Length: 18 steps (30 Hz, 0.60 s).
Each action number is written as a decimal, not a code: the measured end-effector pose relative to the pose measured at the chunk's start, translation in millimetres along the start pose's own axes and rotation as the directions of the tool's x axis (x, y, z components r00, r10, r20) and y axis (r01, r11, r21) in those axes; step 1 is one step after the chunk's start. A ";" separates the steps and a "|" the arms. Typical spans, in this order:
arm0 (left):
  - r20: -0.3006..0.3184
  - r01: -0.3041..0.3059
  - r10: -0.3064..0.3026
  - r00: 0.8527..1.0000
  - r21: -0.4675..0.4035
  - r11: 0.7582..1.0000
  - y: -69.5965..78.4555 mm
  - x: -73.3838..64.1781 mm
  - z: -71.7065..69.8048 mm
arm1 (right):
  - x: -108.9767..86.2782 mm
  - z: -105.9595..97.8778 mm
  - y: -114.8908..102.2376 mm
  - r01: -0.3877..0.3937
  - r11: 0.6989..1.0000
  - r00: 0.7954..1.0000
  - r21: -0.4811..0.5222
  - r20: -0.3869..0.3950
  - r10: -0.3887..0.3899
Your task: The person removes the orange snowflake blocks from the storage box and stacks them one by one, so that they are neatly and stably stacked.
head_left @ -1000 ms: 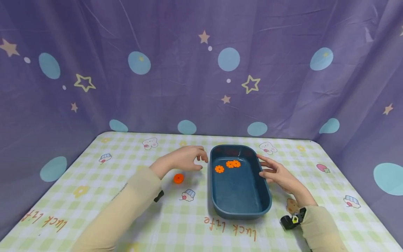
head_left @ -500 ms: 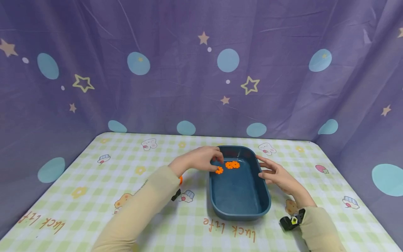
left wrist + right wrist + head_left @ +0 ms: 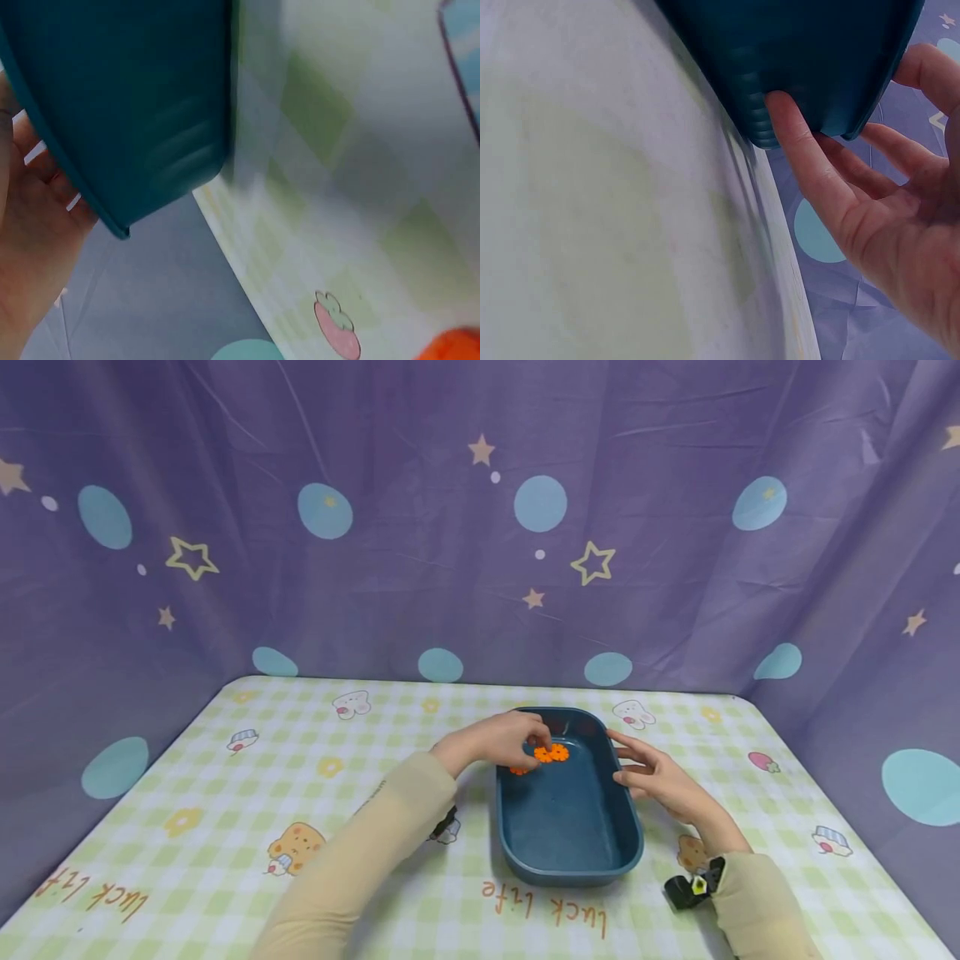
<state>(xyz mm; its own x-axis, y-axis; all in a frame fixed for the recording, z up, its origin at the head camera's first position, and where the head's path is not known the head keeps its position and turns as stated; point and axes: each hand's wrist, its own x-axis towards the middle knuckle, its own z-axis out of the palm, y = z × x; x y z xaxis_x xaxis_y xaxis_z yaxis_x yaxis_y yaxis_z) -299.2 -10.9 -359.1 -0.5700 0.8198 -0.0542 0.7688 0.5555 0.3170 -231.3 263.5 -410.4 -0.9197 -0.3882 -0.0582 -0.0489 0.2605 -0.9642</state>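
A dark teal tray (image 3: 570,827) stands on the table. Inside, at its far end, lie orange snowflake discs (image 3: 559,752), two side by side and one partly covered by my left hand (image 3: 512,742). That hand reaches over the tray's left rim, thumb and fingers bent and apart just above the discs; I see nothing held between them. My right hand (image 3: 663,781) rests against the tray's right side, its fairly straight fingers (image 3: 810,154) touching the outer wall. Another orange piece (image 3: 454,346) shows at the corner of the left wrist view; in the head view the left forearm hides it.
A green-and-white checked cloth (image 3: 187,860) with printed cartoons covers the table. Purple curtain (image 3: 420,527) surrounds the back and sides. A black wrist camera (image 3: 686,891) is strapped to the right wrist.
My left hand has moved right, from beside the tray to over its left rim and on towards the paired discs. The right hand stays at the tray's right side.
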 end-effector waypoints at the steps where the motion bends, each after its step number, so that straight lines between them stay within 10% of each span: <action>1: 0.002 0.003 -0.003 1.000 -0.001 1.000 0.2 2.1 0.8 | 0.1 -0.1 0.2 0.000 1.000 1.000 0.001 0.001 0.000; 18: 0.072 0.055 -0.063 0.995 0.104 0.993 5.0 33.0 19.8 | -0.3 -1.0 0.2 0.003 1.000 1.000 -0.008 0.003 -0.003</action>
<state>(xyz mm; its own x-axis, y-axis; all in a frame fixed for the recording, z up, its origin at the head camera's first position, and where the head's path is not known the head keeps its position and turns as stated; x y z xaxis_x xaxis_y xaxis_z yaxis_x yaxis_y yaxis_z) -308.5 21.8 -378.1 -0.5948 0.7912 -0.1423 0.7622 0.6113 0.2130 -231.5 264.4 -410.3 -0.9184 -0.3916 -0.0563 -0.0545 0.2662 -0.9624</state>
